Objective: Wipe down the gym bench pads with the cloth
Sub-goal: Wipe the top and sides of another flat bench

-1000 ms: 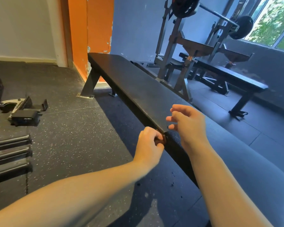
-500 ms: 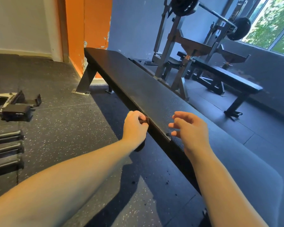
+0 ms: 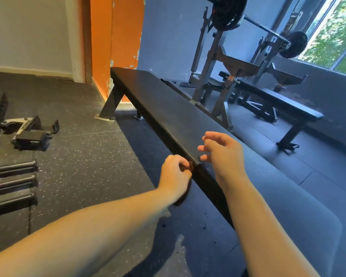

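A long black bench pad [image 3: 168, 108] runs from the orange wall toward me and meets a greyer pad section [image 3: 288, 206] at a seam. My left hand [image 3: 174, 172] is curled against the pad's left side edge right at that seam. It grips a dark cloth [image 3: 183, 196], which is mostly hidden in the fist; a bit hangs below the hand. My right hand [image 3: 222, 154] hovers just above the pad top beside the seam, its fingers loosely spread and holding nothing.
A second bench [image 3: 278, 96] stands in a rack at the back right under a loaded barbell [image 3: 226, 11]. Black bars [image 3: 10, 182] and collar clamps [image 3: 28, 132] lie on the speckled rubber floor to the left. The orange wall [image 3: 116, 37] is behind the bench's far end.
My left hand slid away from me along the pad's side edge with the cloth, then came back to the seam. My right hand stayed hovering over the pad.
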{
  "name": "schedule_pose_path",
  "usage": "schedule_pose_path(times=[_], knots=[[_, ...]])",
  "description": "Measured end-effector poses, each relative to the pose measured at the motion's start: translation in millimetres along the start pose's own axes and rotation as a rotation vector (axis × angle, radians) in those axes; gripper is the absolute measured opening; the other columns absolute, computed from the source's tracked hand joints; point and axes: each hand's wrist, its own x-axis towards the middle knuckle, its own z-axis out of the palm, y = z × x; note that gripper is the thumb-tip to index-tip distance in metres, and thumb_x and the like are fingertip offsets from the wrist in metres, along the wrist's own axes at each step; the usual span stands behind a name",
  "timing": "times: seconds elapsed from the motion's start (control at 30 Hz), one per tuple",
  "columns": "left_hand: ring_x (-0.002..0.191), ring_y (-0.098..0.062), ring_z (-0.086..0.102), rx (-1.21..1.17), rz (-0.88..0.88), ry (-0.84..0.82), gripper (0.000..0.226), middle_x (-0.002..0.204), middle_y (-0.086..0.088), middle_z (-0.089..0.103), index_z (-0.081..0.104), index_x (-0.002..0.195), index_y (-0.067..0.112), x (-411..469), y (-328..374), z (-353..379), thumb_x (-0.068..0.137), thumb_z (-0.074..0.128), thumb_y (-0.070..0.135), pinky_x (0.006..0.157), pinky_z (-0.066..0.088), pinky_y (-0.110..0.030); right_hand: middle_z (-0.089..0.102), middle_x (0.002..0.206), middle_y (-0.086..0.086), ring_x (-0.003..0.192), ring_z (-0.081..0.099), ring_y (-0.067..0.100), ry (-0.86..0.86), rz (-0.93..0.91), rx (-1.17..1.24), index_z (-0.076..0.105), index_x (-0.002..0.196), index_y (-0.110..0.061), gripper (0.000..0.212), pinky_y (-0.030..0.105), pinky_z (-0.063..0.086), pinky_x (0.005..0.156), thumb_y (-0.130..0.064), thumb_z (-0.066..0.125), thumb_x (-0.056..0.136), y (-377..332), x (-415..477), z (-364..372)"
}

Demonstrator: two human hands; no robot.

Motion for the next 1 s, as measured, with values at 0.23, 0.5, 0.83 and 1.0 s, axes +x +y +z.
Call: schedule_pose_path(times=[0.23,0.5,0.83,1.0], knots=[[0.102,-0.018,0.058,-0.007,-0.103,0.055,0.013,0.113,-0.004,0.061,0.059,0.096,0.021,24.0,-4.8,-2.5,0.093,0.067,0.011,0.088,0.046,-0.024,0.073,0.103,0.001,0.081,0.075,0.015,0.04,0.035,-0.021,0.07,0.101,-0.022,0.023,0.02,0.054,0.059,-0.003,0.059,0.097,13.5,-6.1,-23.2],[0.084,-0.012,0.06,0.005,0.017,-0.21,0.017,0.094,0.003,0.064,0.061,0.085,0.025,-17.6,4.0,3.0,0.088,0.071,0.011,0.063,0.038,-0.012,0.072,0.1,0.004,0.066,0.07,0.005,0.016,0.071,-0.049,0.07,0.102,-0.016,0.023,0.018,0.055,0.055,0.001,0.058,0.095,16.5,-8.6,-14.8],[0.091,-0.008,0.068,-0.115,0.184,-0.443,0.013,0.095,0.004,0.071,0.068,0.099,0.021,32.1,50.5,-66.2,0.087,0.071,0.016,0.081,0.055,-0.026,0.074,0.107,-0.003,0.097,0.071,0.013,-0.203,0.052,-0.208,0.071,0.118,-0.021,0.051,0.026,0.058,0.079,0.007,0.059,0.077,5.9,-8.2,-19.8],[0.1,-0.01,0.065,-0.064,0.272,-0.446,0.01,0.103,0.006,0.068,0.067,0.1,0.024,38.5,58.9,-68.9,0.09,0.071,0.023,0.087,0.054,-0.027,0.076,0.094,-0.006,0.079,0.069,-0.001,-0.257,0.021,-0.273,0.073,0.107,-0.025,0.031,0.015,0.051,0.063,-0.002,0.07,0.086,-3.7,-12.8,-25.5]])
